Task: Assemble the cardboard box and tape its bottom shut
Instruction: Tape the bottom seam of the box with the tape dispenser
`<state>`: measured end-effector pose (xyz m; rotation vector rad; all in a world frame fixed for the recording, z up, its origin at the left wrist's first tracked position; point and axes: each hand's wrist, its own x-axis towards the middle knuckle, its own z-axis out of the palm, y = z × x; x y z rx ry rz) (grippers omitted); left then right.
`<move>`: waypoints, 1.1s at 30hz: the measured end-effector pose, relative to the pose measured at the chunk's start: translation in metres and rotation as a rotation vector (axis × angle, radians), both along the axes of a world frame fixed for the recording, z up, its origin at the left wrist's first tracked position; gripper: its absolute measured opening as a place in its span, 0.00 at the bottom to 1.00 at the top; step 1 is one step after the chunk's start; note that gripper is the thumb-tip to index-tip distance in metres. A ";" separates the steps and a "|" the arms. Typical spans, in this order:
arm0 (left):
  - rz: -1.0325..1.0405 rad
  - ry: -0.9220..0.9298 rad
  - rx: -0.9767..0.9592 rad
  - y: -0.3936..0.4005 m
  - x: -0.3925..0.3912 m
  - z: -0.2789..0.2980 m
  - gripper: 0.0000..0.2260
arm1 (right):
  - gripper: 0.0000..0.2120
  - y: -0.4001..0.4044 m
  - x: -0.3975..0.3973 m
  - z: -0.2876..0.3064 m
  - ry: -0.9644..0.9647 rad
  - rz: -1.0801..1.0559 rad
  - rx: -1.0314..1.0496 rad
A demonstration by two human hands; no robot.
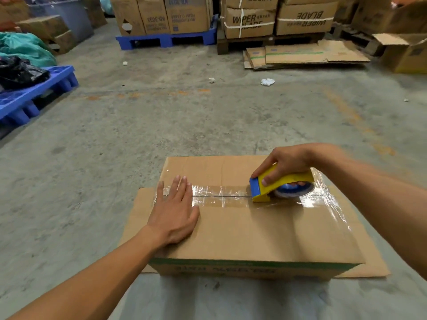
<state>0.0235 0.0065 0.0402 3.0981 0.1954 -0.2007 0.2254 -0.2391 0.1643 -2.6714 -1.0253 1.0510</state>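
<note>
Looking down, I see a cardboard box (242,227) sitting flaps-up on the concrete floor (161,125), directly below both hands. My left hand (175,209) lies flat with fingers straight, pressing the box's left side, fingertips on a strip of clear tape (219,195) along the centre seam. My right hand (286,167) grips a yellow and blue tape dispenser (277,185) resting on the seam toward the right. Flattened cardboard (305,54) and stacked cartons (277,17) lie well beyond.

Stained grey concrete floor (161,125); beyond it, printed brown cartons (184,15) stacked on a blue plastic pallet (166,40), flattened cardboard sheets (307,54) to its right.
</note>
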 end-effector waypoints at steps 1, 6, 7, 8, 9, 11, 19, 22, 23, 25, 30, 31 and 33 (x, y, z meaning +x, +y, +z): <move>-0.025 0.002 -0.017 -0.011 0.004 0.004 0.30 | 0.16 0.000 0.000 -0.001 -0.002 0.002 -0.013; -0.297 0.033 -0.088 -0.134 0.060 0.015 0.30 | 0.17 -0.092 0.006 -0.017 -0.007 -0.120 0.037; -0.298 0.048 -0.093 -0.144 0.065 0.013 0.30 | 0.17 -0.093 0.006 -0.017 0.011 -0.133 0.061; -0.276 0.066 -0.100 -0.151 0.067 0.008 0.30 | 0.17 -0.089 0.003 -0.015 0.039 -0.143 0.084; -0.242 0.077 -0.125 -0.156 0.064 0.002 0.31 | 0.18 -0.086 0.002 -0.016 0.076 -0.169 0.109; -0.177 0.078 -0.122 -0.161 0.057 -0.008 0.34 | 0.18 -0.081 0.000 -0.020 0.166 -0.187 0.128; -0.174 -0.062 -0.136 -0.134 0.050 -0.008 0.34 | 0.17 -0.064 -0.003 -0.003 0.126 -0.160 0.141; -0.176 -0.073 -0.128 -0.125 0.043 -0.008 0.33 | 0.17 -0.054 -0.012 -0.002 0.036 -0.112 0.125; -0.177 -0.070 -0.123 -0.120 0.041 -0.007 0.33 | 0.17 -0.050 -0.012 -0.003 0.024 -0.100 0.128; -0.175 -0.068 -0.113 -0.111 0.038 -0.007 0.33 | 0.18 -0.041 -0.015 -0.005 0.019 -0.072 0.124; -0.165 -0.062 -0.108 -0.101 0.034 -0.005 0.32 | 0.19 -0.033 -0.020 -0.007 0.035 -0.066 0.139; -0.166 -0.058 -0.106 -0.101 0.035 -0.005 0.32 | 0.18 -0.035 -0.021 -0.007 0.059 -0.084 0.154; -0.169 -0.059 -0.104 -0.101 0.035 -0.006 0.32 | 0.18 -0.038 -0.022 -0.006 0.079 -0.098 0.160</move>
